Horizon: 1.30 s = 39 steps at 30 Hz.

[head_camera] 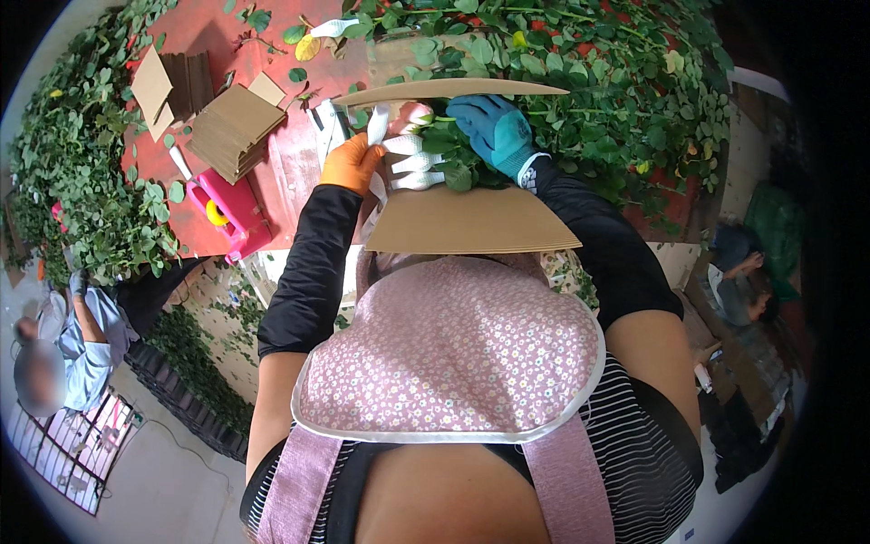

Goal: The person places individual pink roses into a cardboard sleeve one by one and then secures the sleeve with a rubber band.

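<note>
My left hand (350,163), in an orange glove, pinches a white mesh flower sleeve (378,125) between thumb and fingers. Just right of that sleeve is a pink rose bloom (412,117), its stem running toward my right hand (495,132). That hand wears a blue glove and rests over the stems and leaves; its fingertips' grip is hidden. Several more white mesh sleeves (418,162) lie in a row below the bloom, at the ends of leafy stems. A cardboard sheet (455,88) stands behind both hands. Nearer my apron lies folded cardboard (469,221).
Cut rose foliage (612,102) heaps over the table's right side, with more foliage (81,149) at far left. On the red tabletop (285,197) are cardboard stacks (234,129) and a pink tape dispenser (234,214). Other people (88,340) are at both sides.
</note>
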Available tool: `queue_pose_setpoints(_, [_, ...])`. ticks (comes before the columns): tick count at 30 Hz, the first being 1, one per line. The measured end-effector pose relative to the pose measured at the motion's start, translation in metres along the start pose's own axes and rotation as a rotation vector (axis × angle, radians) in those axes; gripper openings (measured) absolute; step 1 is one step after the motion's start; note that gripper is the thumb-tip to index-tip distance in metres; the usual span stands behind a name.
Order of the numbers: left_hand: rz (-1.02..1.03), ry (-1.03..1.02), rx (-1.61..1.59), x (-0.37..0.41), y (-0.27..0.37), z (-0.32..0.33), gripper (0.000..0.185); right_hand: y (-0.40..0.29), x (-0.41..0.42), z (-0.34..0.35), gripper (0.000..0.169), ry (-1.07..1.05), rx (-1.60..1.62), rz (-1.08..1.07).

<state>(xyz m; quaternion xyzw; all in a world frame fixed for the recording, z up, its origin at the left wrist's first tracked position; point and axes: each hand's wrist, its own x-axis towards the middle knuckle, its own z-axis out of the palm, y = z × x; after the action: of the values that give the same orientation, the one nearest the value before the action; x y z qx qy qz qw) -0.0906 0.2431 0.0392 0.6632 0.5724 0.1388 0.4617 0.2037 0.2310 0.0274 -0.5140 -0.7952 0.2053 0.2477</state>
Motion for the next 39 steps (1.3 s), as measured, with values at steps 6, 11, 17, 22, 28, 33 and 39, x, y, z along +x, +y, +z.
queue_pose_setpoints(6, [0.026, -0.027, 0.175, -0.013, 0.022, -0.017, 0.027, -0.001, 0.004, 0.0, 0.039, 0.01, 0.021, -0.015])
queue_pose_setpoints(11, [0.048, 0.152, 0.413, -0.125, -0.052, -0.113, 0.027, -0.003, -0.001, -0.004, 0.036, -0.022, 0.028, 0.032])
queue_pose_setpoints(17, [-0.8, -0.496, 0.65, -0.239, -0.16, -0.105, 0.095, -0.009, 0.007, -0.009, 0.029, -0.058, 0.003, 0.032])
queue_pose_setpoints(22, [-0.597, -0.886, 0.944, -0.233, -0.245, -0.069, 0.069, -0.029, 0.02, -0.042, 0.03, -0.287, 0.049, 0.092])
queue_pose_setpoints(28, [0.079, -0.115, 0.293, -0.079, -0.02, -0.065, 0.032, -0.086, 0.056, -0.114, 0.03, -0.405, -0.13, 0.037])
queue_pose_setpoints(33, [0.074, -0.402, 0.309, -0.007, 0.045, -0.026, 0.047, -0.092, 0.051, -0.063, 0.033, -0.725, -0.134, -0.016])
queue_pose_setpoints(39, [0.044, -0.461, 0.145, 0.006, 0.025, -0.005, 0.03, -0.064, 0.036, -0.032, 0.031, -0.847, -0.197, -0.005])
